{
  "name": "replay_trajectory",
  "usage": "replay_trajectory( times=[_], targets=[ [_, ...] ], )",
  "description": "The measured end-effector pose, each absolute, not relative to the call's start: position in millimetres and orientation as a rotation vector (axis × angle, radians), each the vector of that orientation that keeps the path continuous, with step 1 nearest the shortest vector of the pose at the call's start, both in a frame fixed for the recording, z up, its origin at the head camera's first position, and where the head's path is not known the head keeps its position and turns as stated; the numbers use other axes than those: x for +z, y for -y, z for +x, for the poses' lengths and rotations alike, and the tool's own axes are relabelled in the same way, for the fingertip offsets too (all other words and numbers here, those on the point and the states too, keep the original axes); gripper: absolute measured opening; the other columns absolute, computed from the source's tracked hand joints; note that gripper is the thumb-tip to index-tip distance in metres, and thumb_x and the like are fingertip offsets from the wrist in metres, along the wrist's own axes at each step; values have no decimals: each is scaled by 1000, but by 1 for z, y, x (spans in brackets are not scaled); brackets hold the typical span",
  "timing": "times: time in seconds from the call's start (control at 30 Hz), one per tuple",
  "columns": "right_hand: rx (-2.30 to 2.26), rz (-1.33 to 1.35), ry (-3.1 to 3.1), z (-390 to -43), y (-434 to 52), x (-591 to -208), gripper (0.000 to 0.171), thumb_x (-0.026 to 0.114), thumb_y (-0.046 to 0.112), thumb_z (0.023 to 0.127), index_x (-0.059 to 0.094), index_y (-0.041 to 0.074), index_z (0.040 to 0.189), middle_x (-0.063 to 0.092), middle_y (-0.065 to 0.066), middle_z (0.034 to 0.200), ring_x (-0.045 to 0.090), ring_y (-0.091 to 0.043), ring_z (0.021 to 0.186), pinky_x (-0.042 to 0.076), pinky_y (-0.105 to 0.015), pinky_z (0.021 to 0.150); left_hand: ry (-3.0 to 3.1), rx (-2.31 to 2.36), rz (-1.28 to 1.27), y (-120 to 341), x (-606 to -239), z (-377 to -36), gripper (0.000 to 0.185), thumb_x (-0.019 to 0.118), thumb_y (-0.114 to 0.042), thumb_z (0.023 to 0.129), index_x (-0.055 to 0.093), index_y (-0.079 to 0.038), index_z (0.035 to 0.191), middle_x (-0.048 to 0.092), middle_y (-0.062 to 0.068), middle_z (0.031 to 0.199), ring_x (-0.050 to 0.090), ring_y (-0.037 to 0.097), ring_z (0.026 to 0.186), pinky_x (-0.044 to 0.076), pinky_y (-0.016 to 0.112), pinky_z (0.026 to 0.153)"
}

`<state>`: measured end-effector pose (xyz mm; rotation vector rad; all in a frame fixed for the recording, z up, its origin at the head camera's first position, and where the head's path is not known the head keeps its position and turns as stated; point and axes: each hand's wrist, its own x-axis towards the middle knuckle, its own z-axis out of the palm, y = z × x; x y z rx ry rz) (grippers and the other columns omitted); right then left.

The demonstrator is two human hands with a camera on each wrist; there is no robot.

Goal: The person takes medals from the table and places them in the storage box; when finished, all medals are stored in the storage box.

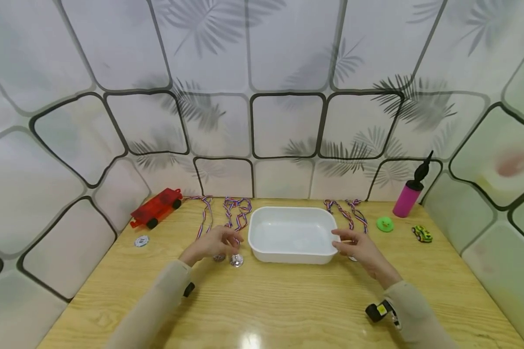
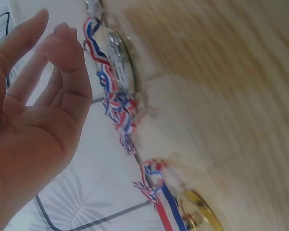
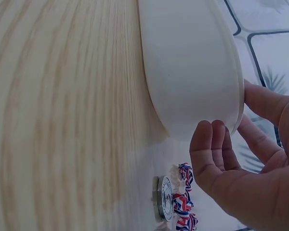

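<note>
A white rectangular basin (image 1: 293, 258) stands on the wooden table. My right hand (image 1: 361, 248) is at its right end, with fingertips at the rim, loosely bent rather than clenched in the right wrist view. Left of the basin, my left hand (image 1: 214, 244) hovers apart from it, fingers relaxed and nothing between them. Under the left hand lie a silver medal (image 1: 237, 261) and a darker medal (image 1: 219, 257) with striped ribbons (image 1: 240, 220). A gold medal (image 2: 202, 211) shows in the left wrist view. Beside the right hand lies another silver medal (image 3: 165, 198), mostly hidden from the head view.
At the left sit a red toy car (image 1: 157, 209) and a round white disc (image 1: 141, 241). Toward the right are a pink pump with a black nozzle (image 1: 407, 198), a green round duck-faced toy (image 1: 384, 224) and a small green toy car (image 1: 421, 233). A patterned curtain (image 1: 288, 126) surrounds the table.
</note>
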<state>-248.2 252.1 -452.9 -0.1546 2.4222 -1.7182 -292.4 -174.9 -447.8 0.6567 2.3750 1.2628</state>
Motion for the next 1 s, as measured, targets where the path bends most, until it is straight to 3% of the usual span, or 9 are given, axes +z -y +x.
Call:
replay_trajectory(
  times=[0.27,0.53,0.67,0.9,1.0],
  targets=[
    [-1720,-139,-2413,-249,-251,-452,56,67,18,94,47,-4,141,45,-20,122,57,-16,95,57,-27,80,-2342,1181,719,180,-449,-288,25,76,4,78,70,4,103,63,12,75,50,10,57,40,19,48],
    [-1716,-152,-2415,-249,-251,-453,56,67,18,94,47,-4,141,44,-25,130,57,-16,97,57,-28,83,-2437,988,819,176,-455,-289,27,81,0,75,73,-3,100,59,-2,70,51,6,65,41,17,55],
    [-1731,-152,-2396,-248,-251,-454,56,67,18,94,46,-4,142,45,-26,132,57,-16,96,57,-30,84,-2463,937,804,173,-456,-289,26,82,-2,74,73,-6,98,58,-1,71,51,8,66,41,19,57],
    [-1718,-157,-2409,-247,-251,-452,56,66,19,95,46,-4,142,44,-29,138,60,-14,97,57,-35,87,-2524,873,810,169,-454,-288,31,84,-5,73,70,-10,101,63,2,88,55,14,82,48,25,72],
    [-1720,-140,-2409,-246,-251,-451,56,66,20,95,46,-3,142,42,-29,142,61,-15,98,57,-37,90,-2522,871,834,168,-453,-287,32,83,-3,73,70,-9,102,64,2,86,56,14,80,49,26,69]
  ],
)
